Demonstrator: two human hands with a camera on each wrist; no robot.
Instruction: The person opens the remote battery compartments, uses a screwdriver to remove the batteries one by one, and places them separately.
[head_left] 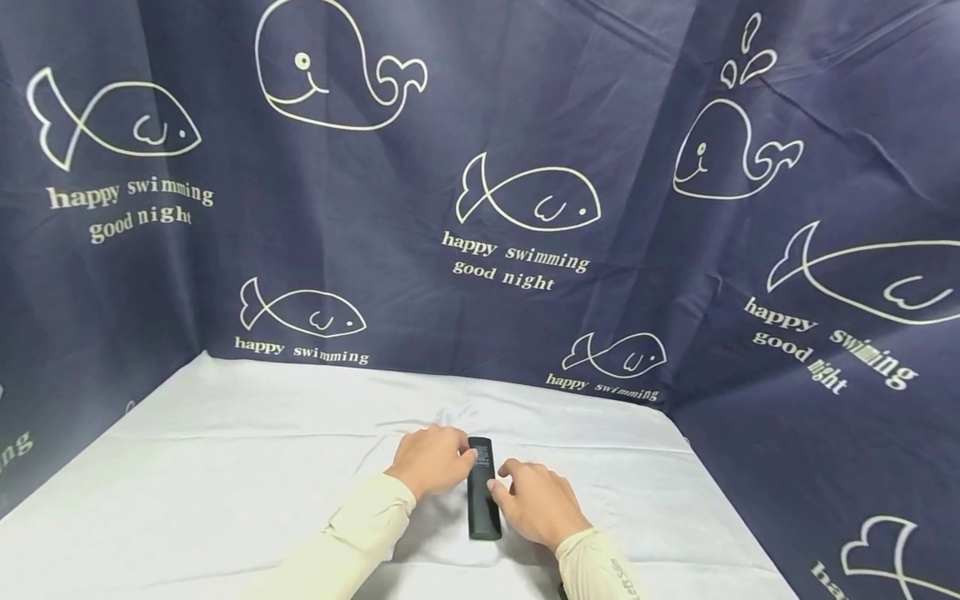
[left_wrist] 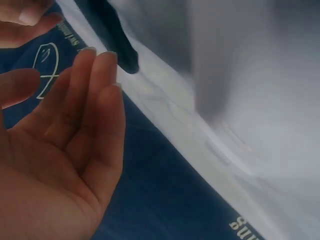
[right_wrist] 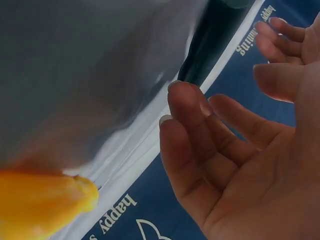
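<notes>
A slim black remote control (head_left: 483, 504) lies lengthwise on the white cloth, a patch of small print showing on the far half of its upper face. My left hand (head_left: 432, 460) is at its far left edge, the thumb tip overlapping that edge in the head view. On the opposite side, my right hand (head_left: 540, 502) has its thumb tip right at the right edge. Both wrist views show loosely bent fingers with bare palms and nothing gripped. The remote's dark end shows just past the fingertips in the left wrist view and the right wrist view.
White cloth (head_left: 247, 475) covers the table. Dark blue curtains (head_left: 420, 208) with whale and fish drawings rise behind and on both sides. A blurred yellow-orange object (right_wrist: 45, 205) sits at the lower left of the right wrist view.
</notes>
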